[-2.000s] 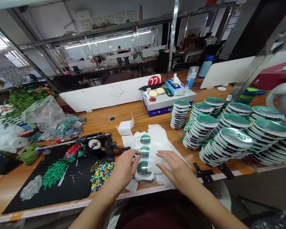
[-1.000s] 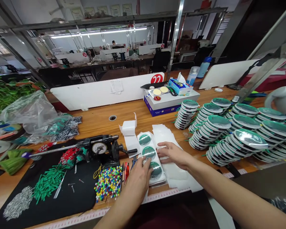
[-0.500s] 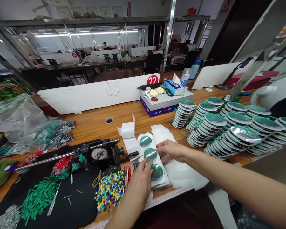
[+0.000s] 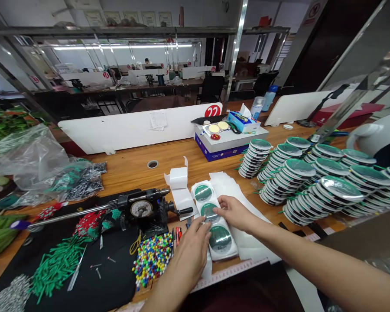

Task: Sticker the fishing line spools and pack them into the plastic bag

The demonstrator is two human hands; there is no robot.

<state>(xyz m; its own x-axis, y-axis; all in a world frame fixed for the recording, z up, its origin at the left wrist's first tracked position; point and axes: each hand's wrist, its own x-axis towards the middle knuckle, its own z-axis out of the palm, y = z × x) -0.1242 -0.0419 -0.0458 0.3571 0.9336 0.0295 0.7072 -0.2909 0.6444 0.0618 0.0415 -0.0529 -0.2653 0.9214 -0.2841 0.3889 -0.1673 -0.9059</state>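
Observation:
A stack of white label sheets lies in front of me, with three round green stickers showing on top. My left hand rests at the left edge of the sheets, its fingers bent beside the middle sticker. My right hand reaches in from the right, thumb and forefinger close together over the middle sticker's right side; whether they hold a label edge is too small to tell. White backing paper lies under my right forearm. Left of the sheets is a label strip with a curled end.
Stacks of green-topped white spools stand at right. A black winding machine with a crank, colored beads and green tubes are at left. A blue-and-grey box carries a tissue box. A white divider stands behind.
My right hand has moved from the right edge of the sheets to over the middle sticker, its fingers closer together. The view has shifted slightly. My left hand stays at the left edge.

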